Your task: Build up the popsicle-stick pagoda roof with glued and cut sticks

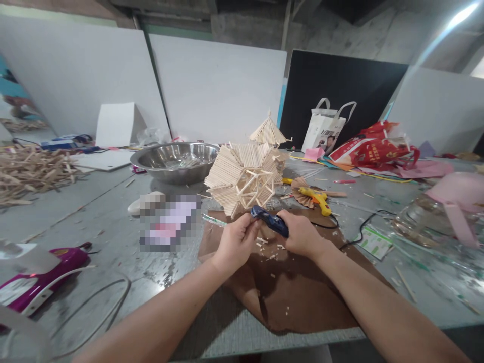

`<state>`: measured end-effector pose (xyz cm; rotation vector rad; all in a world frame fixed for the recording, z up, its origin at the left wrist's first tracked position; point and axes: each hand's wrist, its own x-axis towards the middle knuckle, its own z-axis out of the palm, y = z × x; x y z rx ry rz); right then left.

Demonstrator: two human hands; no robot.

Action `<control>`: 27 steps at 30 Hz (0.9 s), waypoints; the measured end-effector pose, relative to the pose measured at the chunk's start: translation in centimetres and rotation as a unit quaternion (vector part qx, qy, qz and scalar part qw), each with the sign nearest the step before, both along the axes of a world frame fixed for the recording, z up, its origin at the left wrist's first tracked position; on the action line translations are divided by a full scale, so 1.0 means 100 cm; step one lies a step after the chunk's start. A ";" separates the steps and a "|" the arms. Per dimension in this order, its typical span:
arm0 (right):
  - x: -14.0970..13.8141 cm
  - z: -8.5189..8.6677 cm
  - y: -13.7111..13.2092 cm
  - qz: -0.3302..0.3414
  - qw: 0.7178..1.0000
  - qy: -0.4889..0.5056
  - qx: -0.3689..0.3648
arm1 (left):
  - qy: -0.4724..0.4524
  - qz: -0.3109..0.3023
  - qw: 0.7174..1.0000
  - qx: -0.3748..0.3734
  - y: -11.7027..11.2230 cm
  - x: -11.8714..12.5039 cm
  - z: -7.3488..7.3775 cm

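Note:
My right hand [302, 233] is wrapped round a dark blue hand tool [270, 220] that could be a clipper or a pair of pliers. Close to the tool's far end, the fingers of my left hand [239, 239] are pinched together; what they hold, if anything, is too small to make out. Just beyond both hands stands a model built of thin wooden sticks [244, 174], with slatted panels and an open lattice facing me. Short wood offcuts [270, 257] lie below my hands on a brown sheet [298, 297].
A yellow glue gun [319, 199] lies right of the model, its black cord trailing. Behind stand a steel bowl [166, 174] and a stick-built roof [267, 132]. A jug with a pink lid [427, 217] is at right, a purple device [56, 267] at left, loose sticks [34, 169] behind it.

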<state>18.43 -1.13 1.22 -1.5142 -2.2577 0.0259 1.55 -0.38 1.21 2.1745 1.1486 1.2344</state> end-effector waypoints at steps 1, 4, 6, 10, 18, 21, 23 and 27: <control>0.000 0.000 0.000 -0.004 1.000 -0.003 0.002 | -0.002 -0.002 1.000 0.000 0.000 0.000 0.000; 0.003 -0.001 0.001 -0.017 0.999 0.013 0.026 | -0.014 -0.009 1.000 -0.009 -0.002 0.001 0.001; 0.010 -0.001 0.004 -0.029 0.997 0.037 0.059 | -0.024 -0.018 0.999 -0.019 -0.003 0.002 0.002; 0.032 0.006 0.012 -0.015 0.997 0.047 0.055 | -0.034 -0.036 0.998 -0.035 -0.003 0.002 0.000; 0.050 0.006 0.019 0.025 0.992 -0.078 -0.099 | -0.040 -0.036 0.998 -0.040 -0.003 0.003 0.001; 0.044 -0.002 0.024 0.034 0.984 -0.107 -0.137 | -0.037 -0.061 0.996 -0.055 -0.004 0.004 0.001; 0.044 -0.006 0.029 0.046 0.986 -0.096 -0.130 | -0.030 -0.072 0.994 -0.073 -0.004 0.004 0.000; 0.063 -0.010 0.042 -0.096 0.995 -0.027 -0.001 | 0.003 -0.095 0.989 -0.113 -0.006 0.005 -0.001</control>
